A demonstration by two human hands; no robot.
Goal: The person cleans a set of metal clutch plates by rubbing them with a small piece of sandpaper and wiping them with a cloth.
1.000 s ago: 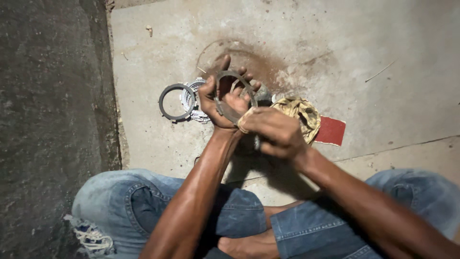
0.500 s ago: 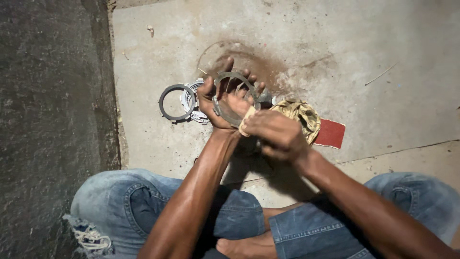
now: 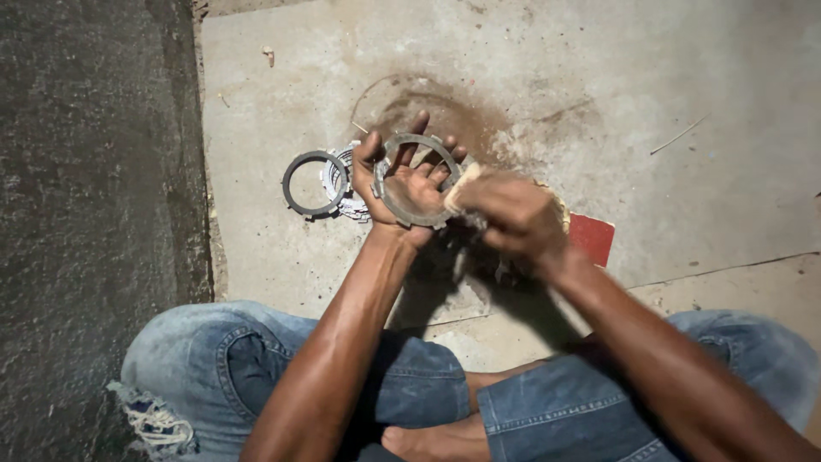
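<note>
Sitting on the concrete floor (image 3: 684,85) in worn blue jeans (image 3: 214,368), knees spread below the toothed ring (image 3: 419,137), and working with both forearms stretched forward. Showed a small shift against a second before: tipped that ring flatter over the left hand (image 3: 402,192), fingers fanned wider through its opening, thumb hooked on its left rim, so a loose grip clamped on the ring, held just above the floor. Carried the right hand (image 3: 513,218) from below the ring up to its right edge, blurred with motion, grip closed on a pale pad (image 3: 460,184) pressed against the rim; looked like rubbing along the ring's edge. Bent the right wrist down, kept the left palm up. Left a dark ring (image 3: 286,184) flat on the floor left of the toothed ring, a silvery stack (image 3: 352,208) between them, and a red flat piece (image 3: 592,238) to its right.
</note>
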